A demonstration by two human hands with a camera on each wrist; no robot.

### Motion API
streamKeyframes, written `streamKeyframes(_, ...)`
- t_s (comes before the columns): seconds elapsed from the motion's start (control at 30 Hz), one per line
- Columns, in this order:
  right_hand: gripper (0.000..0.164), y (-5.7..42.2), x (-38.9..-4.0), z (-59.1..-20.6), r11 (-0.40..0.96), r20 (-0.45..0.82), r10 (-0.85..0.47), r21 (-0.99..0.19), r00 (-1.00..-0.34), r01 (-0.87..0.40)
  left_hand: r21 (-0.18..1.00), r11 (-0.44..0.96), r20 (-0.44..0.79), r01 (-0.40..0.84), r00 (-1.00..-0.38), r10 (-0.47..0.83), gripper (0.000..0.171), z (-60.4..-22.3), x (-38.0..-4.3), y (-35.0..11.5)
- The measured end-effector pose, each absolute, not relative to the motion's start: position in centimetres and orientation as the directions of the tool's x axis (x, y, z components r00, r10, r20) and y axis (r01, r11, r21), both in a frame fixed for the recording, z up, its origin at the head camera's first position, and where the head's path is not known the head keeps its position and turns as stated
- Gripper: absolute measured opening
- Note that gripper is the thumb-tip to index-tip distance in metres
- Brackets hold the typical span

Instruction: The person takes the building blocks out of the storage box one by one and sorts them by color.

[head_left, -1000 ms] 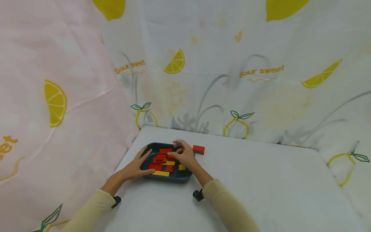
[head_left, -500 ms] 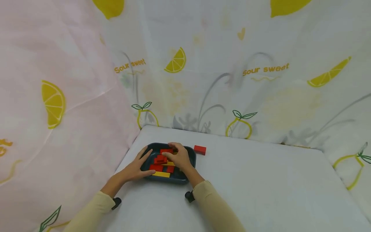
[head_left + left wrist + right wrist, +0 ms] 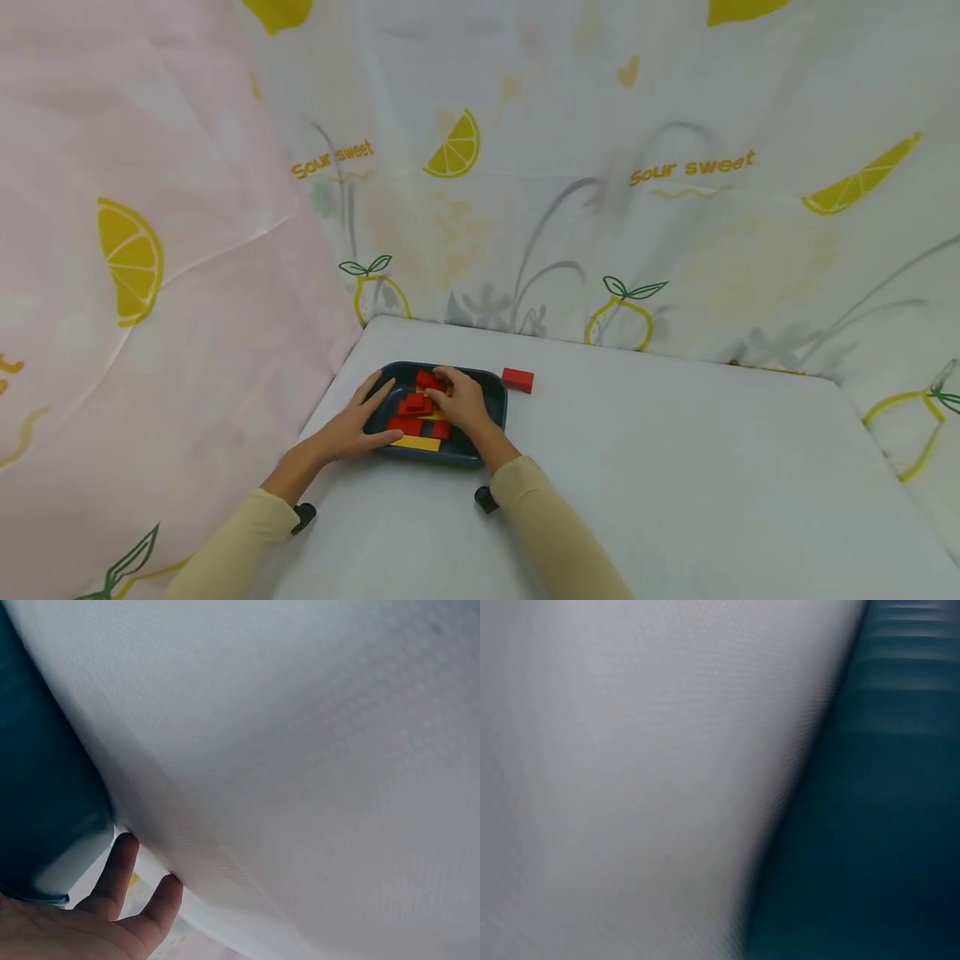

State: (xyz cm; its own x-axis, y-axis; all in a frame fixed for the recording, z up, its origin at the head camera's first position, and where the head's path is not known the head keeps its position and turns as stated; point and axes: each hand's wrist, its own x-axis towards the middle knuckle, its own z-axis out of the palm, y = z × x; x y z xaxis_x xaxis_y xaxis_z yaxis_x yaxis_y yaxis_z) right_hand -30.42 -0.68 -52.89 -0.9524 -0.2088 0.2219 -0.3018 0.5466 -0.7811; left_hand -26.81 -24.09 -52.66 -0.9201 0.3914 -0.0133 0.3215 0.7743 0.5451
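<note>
A dark blue tray [image 3: 491, 408] holds several red and yellow blocks. Spread along the tray's left side, my left hand [image 3: 352, 429] steadies it with fairly straight fingers, the thumb over the near edge. In the left wrist view, fingers of the left hand [image 3: 124, 907] show beside the tray's outer wall [image 3: 45, 772]. My right hand [image 3: 463, 406] reaches into the tray and pinches a tilted red block [image 3: 429, 381] near the far rim. A small red stack [image 3: 415, 404] sits left of the thumb. A yellow block [image 3: 416, 443] lies at the near side.
One red block [image 3: 517, 380] lies on the white tabletop [image 3: 675, 467], just beyond the tray's right corner. Lemon-print cloth [image 3: 525, 208] hangs behind the table, and pinkish cloth [image 3: 210, 333] hangs at the left. The right wrist view shows only tabletop and the tray's wall [image 3: 870, 825].
The right hand has moved left inside the tray to the far red block, which has turned from flat to tilted. The left hand has stayed at the tray's left side.
</note>
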Motion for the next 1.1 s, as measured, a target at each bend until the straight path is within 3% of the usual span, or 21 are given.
streamKeyframes(0.37,0.046,-1.7,-30.4,-52.9,0.586,0.143,-0.184,-0.779,-0.973,-0.225,0.535,0.79,-0.022,0.298,-0.93,0.366,0.094,-52.7,-26.3,-24.7)
streamKeyframes(0.63,0.045,-2.2,-29.9,-53.5,0.806,0.208,-0.124,-0.55,-0.97,-0.221,0.55,0.779,-0.033,0.301,-0.924,0.381,0.095,-53.4,-26.2,-23.9)
streamKeyframes(0.8,0.042,-2.3,-29.7,-53.3,0.853,0.201,-0.155,-0.466,-0.967,-0.234,0.551,0.772,-0.012,0.318,-0.922,0.388,0.095,-53.4,-26.4,-23.6)
streamKeyframes(1.1,0.04,-2.3,-30.1,-52.8,0.776,0.169,-0.261,-0.549,-0.951,-0.31,0.547,0.778,-0.007,0.308,-0.928,0.372,0.094,-52.8,-26.4,-24.1)
